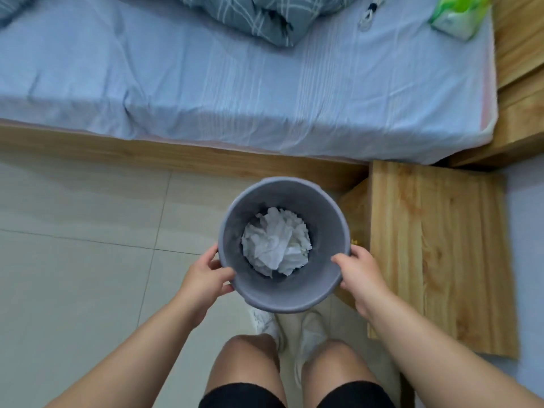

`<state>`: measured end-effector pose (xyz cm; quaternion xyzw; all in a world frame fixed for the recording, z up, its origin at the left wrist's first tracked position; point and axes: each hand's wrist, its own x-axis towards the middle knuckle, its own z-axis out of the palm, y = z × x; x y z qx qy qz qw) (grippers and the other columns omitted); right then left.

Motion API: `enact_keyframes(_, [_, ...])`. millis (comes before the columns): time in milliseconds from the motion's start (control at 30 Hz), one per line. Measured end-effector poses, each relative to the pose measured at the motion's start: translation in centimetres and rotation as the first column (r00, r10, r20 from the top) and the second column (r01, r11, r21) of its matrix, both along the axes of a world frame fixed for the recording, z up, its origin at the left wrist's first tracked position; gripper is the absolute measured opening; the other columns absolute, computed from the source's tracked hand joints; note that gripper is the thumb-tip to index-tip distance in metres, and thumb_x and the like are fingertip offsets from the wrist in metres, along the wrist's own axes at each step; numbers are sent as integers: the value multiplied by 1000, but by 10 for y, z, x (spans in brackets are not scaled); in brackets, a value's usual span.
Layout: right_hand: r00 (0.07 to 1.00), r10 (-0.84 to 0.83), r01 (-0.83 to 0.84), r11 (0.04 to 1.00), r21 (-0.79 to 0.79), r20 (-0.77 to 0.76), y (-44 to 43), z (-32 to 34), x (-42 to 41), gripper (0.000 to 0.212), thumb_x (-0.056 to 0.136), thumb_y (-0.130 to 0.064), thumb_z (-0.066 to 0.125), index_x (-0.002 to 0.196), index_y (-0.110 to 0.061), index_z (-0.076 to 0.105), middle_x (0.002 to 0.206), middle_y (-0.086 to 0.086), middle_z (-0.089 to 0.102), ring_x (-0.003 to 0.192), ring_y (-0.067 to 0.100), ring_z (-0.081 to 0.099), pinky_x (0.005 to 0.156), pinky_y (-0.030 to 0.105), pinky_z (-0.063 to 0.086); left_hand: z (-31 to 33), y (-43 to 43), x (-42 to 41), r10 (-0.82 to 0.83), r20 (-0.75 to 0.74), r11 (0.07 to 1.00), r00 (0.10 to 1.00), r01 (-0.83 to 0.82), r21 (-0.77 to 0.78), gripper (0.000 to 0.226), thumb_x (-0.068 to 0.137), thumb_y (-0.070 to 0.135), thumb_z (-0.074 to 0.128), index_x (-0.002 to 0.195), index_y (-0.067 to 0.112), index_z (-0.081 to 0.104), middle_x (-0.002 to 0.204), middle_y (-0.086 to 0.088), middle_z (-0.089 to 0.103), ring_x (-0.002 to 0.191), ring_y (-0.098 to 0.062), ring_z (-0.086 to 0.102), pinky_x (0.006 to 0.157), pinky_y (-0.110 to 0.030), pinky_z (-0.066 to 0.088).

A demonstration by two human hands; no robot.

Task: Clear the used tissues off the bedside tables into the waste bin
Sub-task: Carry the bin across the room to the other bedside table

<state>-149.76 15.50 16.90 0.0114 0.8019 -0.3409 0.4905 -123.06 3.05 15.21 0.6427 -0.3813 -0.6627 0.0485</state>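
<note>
Pale tiled floor (73,260) below, a low bed (235,98) in a blue striped sheet across the top, light wooden frame (176,156) running along its edge. Up on the mattress, a rumpled grey-green checked duvet (250,16) and, at the far right corner, a green tissue pack (456,16). Over on the right, tucked against the bed frame, a wooden bedside surface (435,245). Dead centre: round grey waste bin (282,293), mouth up, just left of that surface, clasped on both sides. Left grip (203,278) curled round the left rim, thumb over the edge, fingers on the outer wall. Right grip (359,275) wrapped round the right rim the same way, thumb lying over the lip. Down at the bottom of the bin, crumpled white tissues (275,242), a loose heap covering most of the base. Poking out from under the bin's near edge, white shoes (312,331); closest to the camera, bare knees and black shorts (244,396). Lifted or standing on the tiles, cannot tell from this angle.
</note>
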Motion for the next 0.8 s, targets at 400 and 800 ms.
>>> enact_keyframes(400, [945,315,-326,896,-302,-86,1,322,11,33,96,-10,69,121,-31,68,110,-8,78,94,16,77,76,41,67,321,39,67,167,-88,973,982,-179,-149,67,87,6,64,117,65,55,104,4,83,95,-22,82,70,-39,68])
enact_keyframes(800, [808,587,-560,741,-371,-46,-19,377,135,33,91,-15,78,116,-35,70,106,-16,81,86,15,80,63,35,64,369,124,200,536,-122,822,835,-549,-150,71,89,-12,58,121,51,55,93,-7,84,72,-25,80,62,-45,66])
